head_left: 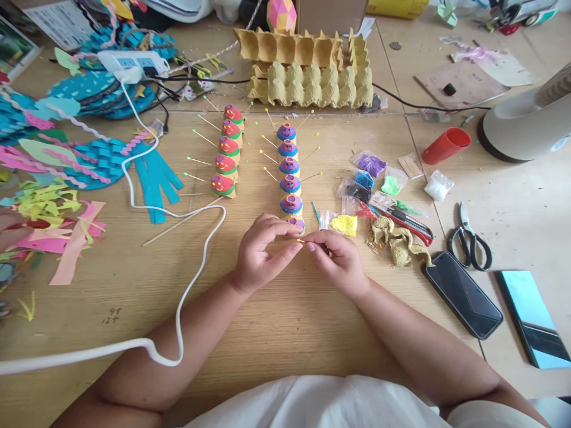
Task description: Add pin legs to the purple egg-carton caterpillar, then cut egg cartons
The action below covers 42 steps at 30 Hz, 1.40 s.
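My left hand [261,249] and my right hand [336,258] meet at the near end of a row of blue and purple clay-topped egg-carton cups [289,175]. Both hands pinch a thin stick with a yellow tip [300,241], just in front of the nearest cup [296,223]. Thin sticks with small yellow heads poke out sideways from the cups. A second row of red and green cups [226,151] stands to the left. A small bag of yellow clay [344,224] lies right beside my right hand.
Egg cartons [307,74] stand at the back. Small bags of coloured clay [372,178], a red utility knife [408,223], scissors [470,241] and two phones [461,294] lie on the right. A white cable [187,285] loops across the left. Paper cut-outs [53,178] cover the far left.
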Available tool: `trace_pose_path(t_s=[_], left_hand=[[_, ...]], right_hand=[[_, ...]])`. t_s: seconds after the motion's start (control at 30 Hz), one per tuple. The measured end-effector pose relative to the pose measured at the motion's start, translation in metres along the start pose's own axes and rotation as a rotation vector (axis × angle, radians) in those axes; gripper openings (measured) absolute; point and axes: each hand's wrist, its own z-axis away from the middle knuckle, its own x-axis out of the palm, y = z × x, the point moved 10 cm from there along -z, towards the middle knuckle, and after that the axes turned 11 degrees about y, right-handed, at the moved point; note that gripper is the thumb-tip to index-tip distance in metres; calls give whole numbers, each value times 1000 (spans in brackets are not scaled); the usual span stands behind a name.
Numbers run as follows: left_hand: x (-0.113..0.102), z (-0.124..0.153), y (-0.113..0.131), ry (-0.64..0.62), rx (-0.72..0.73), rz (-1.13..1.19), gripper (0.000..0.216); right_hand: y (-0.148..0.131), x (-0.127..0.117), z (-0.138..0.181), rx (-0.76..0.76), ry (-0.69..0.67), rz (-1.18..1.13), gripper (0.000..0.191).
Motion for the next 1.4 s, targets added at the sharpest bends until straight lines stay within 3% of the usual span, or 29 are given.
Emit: trace_pose_path(t_s=[0.23, 0.7, 1.0, 1.4], left_hand=[[1, -2, 4, -13, -5, -18, 6], [-3, 0, -5, 37, -72, 17, 12], [-2, 0, -5, 30, -59, -24, 6], [0, 4, -13, 8, -146, 36, 17]], right_hand=[[-11, 0, -2, -101, -7, 77, 11], [5, -4, 0, 61, 53, 53, 16], [2, -1, 0, 44, 28, 52, 15], [7, -5, 0, 82, 58, -2, 22]])
